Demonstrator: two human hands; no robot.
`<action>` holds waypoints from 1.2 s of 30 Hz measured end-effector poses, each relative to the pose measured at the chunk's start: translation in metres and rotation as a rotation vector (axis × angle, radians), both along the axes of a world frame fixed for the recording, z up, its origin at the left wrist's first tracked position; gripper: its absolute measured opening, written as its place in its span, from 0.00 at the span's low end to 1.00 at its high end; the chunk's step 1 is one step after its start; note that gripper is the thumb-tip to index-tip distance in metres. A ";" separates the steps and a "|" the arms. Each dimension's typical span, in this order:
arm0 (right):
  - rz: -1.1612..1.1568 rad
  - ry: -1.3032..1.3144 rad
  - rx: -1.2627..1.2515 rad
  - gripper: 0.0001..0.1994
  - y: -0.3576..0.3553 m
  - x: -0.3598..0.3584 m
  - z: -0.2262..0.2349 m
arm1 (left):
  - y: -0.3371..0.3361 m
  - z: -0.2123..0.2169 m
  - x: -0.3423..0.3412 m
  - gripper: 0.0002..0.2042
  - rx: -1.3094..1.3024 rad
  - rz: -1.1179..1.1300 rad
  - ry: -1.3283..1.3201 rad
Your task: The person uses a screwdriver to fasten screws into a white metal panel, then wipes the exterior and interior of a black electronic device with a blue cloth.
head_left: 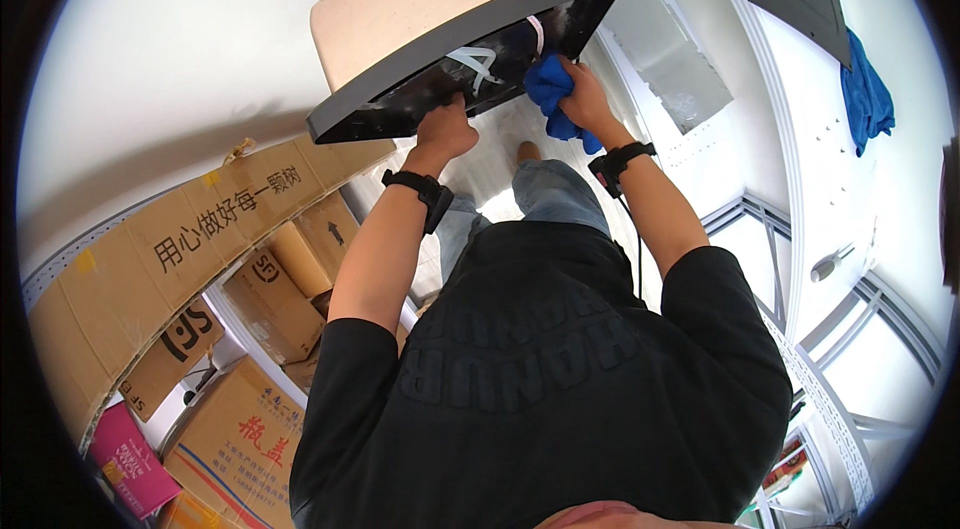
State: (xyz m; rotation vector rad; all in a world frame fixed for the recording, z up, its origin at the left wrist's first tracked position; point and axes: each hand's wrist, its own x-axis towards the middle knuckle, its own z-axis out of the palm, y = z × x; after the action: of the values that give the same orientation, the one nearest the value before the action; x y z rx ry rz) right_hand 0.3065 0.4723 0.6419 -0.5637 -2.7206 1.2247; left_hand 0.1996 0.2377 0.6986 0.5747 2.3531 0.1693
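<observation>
Blue cloth [553, 94] clutched by right hand [585, 99] | left hand [445, 129] grips dark panel [470, 54] edge

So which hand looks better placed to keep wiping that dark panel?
Probably the right hand: it already presses the blue cloth against the dark panel. The left hand grips the panel's lower edge, seemingly steadying it, and holds no cloth.
</observation>
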 end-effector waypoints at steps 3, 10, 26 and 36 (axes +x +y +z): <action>0.050 0.015 -0.027 0.30 -0.006 -0.002 -0.004 | 0.000 -0.003 0.000 0.30 -0.006 0.002 0.003; 0.144 -0.049 0.366 0.33 -0.020 -0.003 0.011 | 0.000 0.001 0.002 0.30 -0.006 0.007 0.025; 0.187 -0.324 0.462 0.35 -0.042 -0.017 0.042 | 0.004 -0.002 0.005 0.27 -0.009 -0.028 0.079; 0.204 -0.306 0.357 0.33 -0.025 0.013 0.030 | -0.003 -0.012 0.013 0.31 0.043 0.038 0.088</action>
State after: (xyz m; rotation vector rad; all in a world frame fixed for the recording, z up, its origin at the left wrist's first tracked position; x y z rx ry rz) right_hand 0.3199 0.4476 0.6717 -0.4696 -3.2188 0.6984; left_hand 0.2123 0.2349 0.6869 0.5693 2.4522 0.2157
